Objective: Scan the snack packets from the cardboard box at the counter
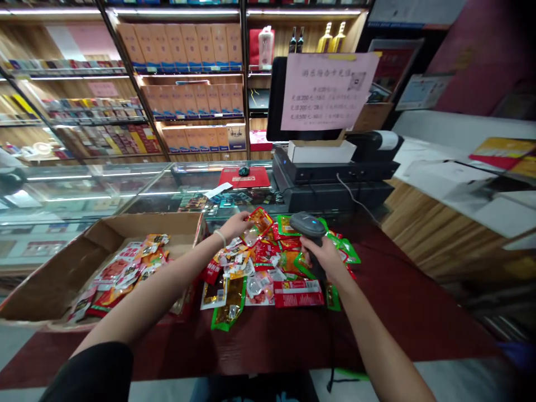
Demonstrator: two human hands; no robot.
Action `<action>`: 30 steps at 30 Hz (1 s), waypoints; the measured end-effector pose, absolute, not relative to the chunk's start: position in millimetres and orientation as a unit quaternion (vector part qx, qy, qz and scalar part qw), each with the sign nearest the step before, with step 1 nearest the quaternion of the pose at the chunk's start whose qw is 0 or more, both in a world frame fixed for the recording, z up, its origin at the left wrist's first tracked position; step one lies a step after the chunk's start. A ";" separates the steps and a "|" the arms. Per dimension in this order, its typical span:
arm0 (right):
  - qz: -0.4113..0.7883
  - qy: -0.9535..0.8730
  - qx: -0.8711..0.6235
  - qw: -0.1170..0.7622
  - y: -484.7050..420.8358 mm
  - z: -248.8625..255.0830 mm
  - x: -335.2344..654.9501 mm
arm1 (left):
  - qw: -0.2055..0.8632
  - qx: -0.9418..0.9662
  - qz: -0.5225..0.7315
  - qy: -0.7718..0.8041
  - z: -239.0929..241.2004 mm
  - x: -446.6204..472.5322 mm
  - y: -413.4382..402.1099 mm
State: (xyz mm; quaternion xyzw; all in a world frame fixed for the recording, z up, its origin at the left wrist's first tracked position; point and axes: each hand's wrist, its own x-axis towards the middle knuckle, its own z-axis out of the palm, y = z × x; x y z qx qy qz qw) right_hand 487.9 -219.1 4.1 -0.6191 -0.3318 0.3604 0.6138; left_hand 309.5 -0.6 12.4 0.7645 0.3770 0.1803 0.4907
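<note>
My left hand [237, 225] is closed on the edge of a red-bordered snack packet [260, 220], tilted up at the back of a heap of packets. In my right hand [324, 258] is a dark barcode scanner [307, 224], gripped by its handle, its head over the right part of the heap and a small blue light on top. Around and under both hands lie loose snack packets in red, green, orange and white. A red packet [298, 293] lies flat at the front, beside a green-edged packet [229, 306].
An open cardboard box [153, 223] with several packets stands on the left of the dark red counter [402, 312]. Behind are a monitor with a pink paper sign [329, 92], a black cash drawer [335, 195] and a red mouse pad [259, 177]. A cable [331, 346] hangs at the front.
</note>
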 end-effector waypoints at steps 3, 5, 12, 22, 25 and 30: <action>0.356 -0.328 -0.624 0.614 -232.2 0.8 502.9 | 0.445 0.772 0.194 0.410 1.0 344.9 -10.2; 0.352 -0.327 -0.624 0.617 -237.6 -2.0 508.7 | 0.443 0.770 0.195 0.416 -4.0 356.4 -16.6; 0.368 -0.328 -0.621 0.610 -232.3 1.2 505.2 | 0.515 0.782 0.137 0.323 5.9 338.0 -20.0; 0.413 -0.395 -0.615 0.544 -183.6 15.9 446.3 | 0.476 0.760 0.230 0.379 34.5 243.1 5.5; 0.430 -0.429 -0.608 0.512 -161.9 18.0 413.9 | 0.434 0.772 0.254 0.389 37.7 199.4 17.4; 0.449 -0.490 -0.572 0.481 -124.8 25.5 354.7 | 0.357 0.772 0.271 0.451 27.9 113.1 35.6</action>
